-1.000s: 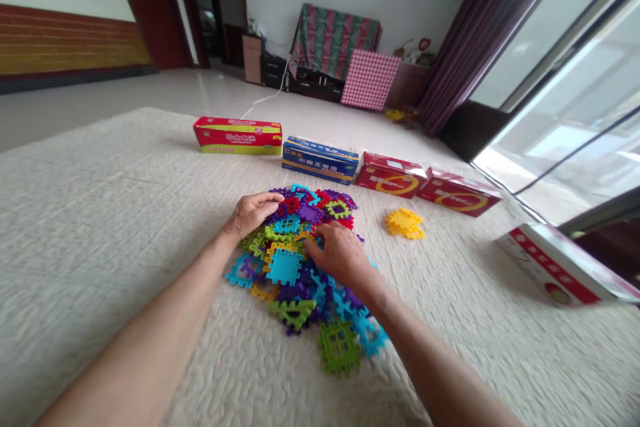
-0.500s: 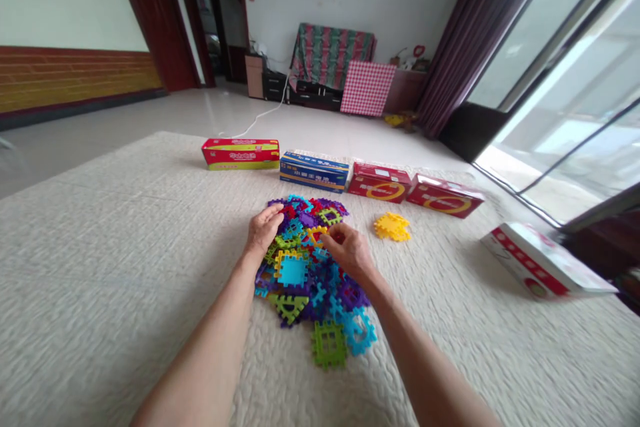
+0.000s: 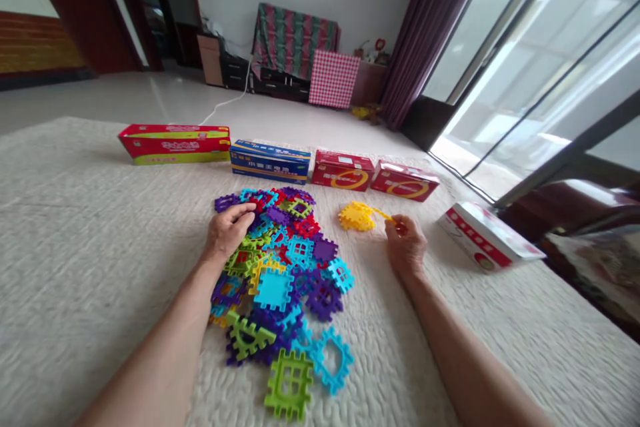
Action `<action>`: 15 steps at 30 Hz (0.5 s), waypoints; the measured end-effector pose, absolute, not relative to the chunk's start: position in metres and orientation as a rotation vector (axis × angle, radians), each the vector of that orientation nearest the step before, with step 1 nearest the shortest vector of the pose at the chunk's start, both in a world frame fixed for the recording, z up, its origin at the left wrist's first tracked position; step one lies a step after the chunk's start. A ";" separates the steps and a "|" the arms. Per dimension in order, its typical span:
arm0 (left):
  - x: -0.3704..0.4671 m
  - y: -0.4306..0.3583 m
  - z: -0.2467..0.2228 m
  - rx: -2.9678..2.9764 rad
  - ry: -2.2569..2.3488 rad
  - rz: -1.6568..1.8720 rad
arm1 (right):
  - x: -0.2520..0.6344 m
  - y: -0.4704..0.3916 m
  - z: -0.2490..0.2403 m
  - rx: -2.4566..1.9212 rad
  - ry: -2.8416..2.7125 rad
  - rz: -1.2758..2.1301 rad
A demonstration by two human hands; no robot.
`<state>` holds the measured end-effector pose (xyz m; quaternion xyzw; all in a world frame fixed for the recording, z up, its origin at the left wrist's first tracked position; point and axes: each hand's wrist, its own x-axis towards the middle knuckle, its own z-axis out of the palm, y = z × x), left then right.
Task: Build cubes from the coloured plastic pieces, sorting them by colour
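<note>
A heap of interlocking plastic building pieces (image 3: 274, 288) in blue, purple, green, red and yellow lies on the pale quilted mat. My left hand (image 3: 227, 230) rests at the heap's far left edge, thumb and fingers drawn together beside a red piece (image 3: 257, 203); whether they grip anything is hidden. To the right of the heap, my right hand (image 3: 406, 240) pinches a yellow piece (image 3: 383, 214), seen nearly edge-on. It is tilted, its left end at a small stack of yellow pieces (image 3: 356, 216). A green window-shaped piece (image 3: 289, 383) lies nearest me.
Behind the heap stand a red and green box (image 3: 175, 147), a blue box (image 3: 270, 163) and two dark red boxes (image 3: 343, 171) in a row. A white and red box (image 3: 490, 237) lies at the right. The mat (image 3: 100, 233) spreads around; glass doors are beyond on the right.
My right hand has moved right from the heap to the yellow stack, carrying a yellow piece. My left hand stays at the heap's left edge. The view has turned right.
</note>
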<state>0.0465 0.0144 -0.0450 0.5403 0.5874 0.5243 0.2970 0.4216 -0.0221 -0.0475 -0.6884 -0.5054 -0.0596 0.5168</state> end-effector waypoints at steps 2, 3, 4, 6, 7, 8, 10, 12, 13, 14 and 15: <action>0.048 0.014 -0.042 1.444 1.547 1.396 | 0.430 -0.018 -0.048 -1.741 -1.259 -0.133; 0.048 0.015 -0.041 1.445 1.534 1.402 | 0.431 -0.018 -0.048 -1.763 -1.321 -0.116; 0.049 0.015 -0.040 1.444 1.518 1.408 | 0.431 -0.018 -0.048 -1.763 -1.395 -0.105; 0.049 0.016 -0.040 1.438 1.474 1.420 | 0.425 -0.023 -0.046 -1.683 -1.539 -0.113; 0.049 0.016 -0.040 1.434 1.448 1.429 | 0.418 -0.026 -0.043 -1.611 -1.583 -0.129; 0.049 0.017 -0.040 1.431 1.423 1.437 | 0.409 -0.030 -0.040 -1.531 -1.608 -0.146; 0.049 0.017 -0.040 1.428 1.387 1.441 | 0.382 -0.039 -0.031 -1.377 -1.641 -0.117; 0.049 0.017 -0.040 1.428 1.374 1.432 | 0.347 -0.048 -0.019 -1.248 -1.747 0.071; 0.049 0.017 -0.039 1.428 1.371 1.428 | 0.328 -0.052 -0.012 -1.194 -1.832 0.208; 0.050 0.016 -0.039 1.428 1.368 1.427 | 0.310 -0.056 -0.004 -1.169 -1.935 0.330; 0.050 0.016 -0.039 1.427 1.363 1.426 | 0.293 -0.060 0.003 -1.142 -2.027 0.399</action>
